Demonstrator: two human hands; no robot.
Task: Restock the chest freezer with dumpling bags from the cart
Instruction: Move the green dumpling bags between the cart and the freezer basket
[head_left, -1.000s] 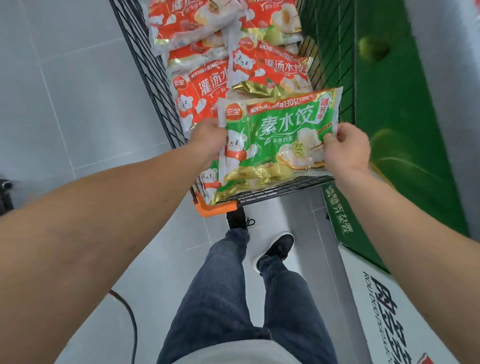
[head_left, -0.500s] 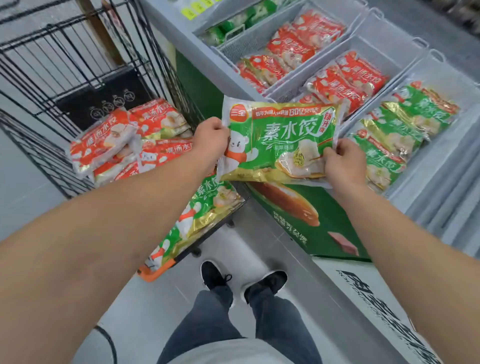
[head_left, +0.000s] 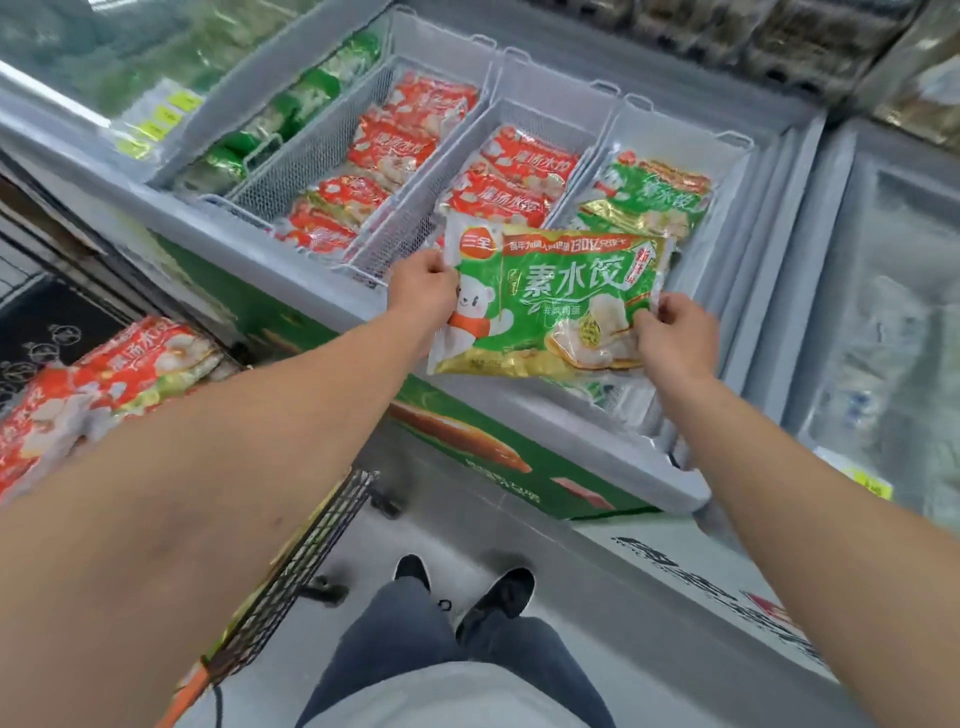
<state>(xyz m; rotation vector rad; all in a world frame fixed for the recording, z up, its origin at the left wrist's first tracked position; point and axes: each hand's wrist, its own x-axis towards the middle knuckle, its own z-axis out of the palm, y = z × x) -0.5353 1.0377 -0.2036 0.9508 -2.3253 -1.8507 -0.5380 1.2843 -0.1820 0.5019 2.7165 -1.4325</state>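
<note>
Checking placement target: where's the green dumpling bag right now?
Head view, centre: the green dumpling bag is held by left hand and right hand above the chest freezer's rightmost basket.

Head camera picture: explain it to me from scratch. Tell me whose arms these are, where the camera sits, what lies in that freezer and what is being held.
There is no machine here. A person wears a wide-angle camera on the head, so you look forward and down along their own two bare arms, past their legs and shoes to the floor.

The left hand and the right hand each pinch one side of a green dumpling bag, holding it in the air above the front edge of the open chest freezer.

Inside the freezer stand wire baskets. The two middle ones hold red bags; the rightmost holds green bags like the one held, which hangs nearest to it. The leftmost holds green packs too blurred to identify.

At lower left is the cart, with more red bags in it.
</note>
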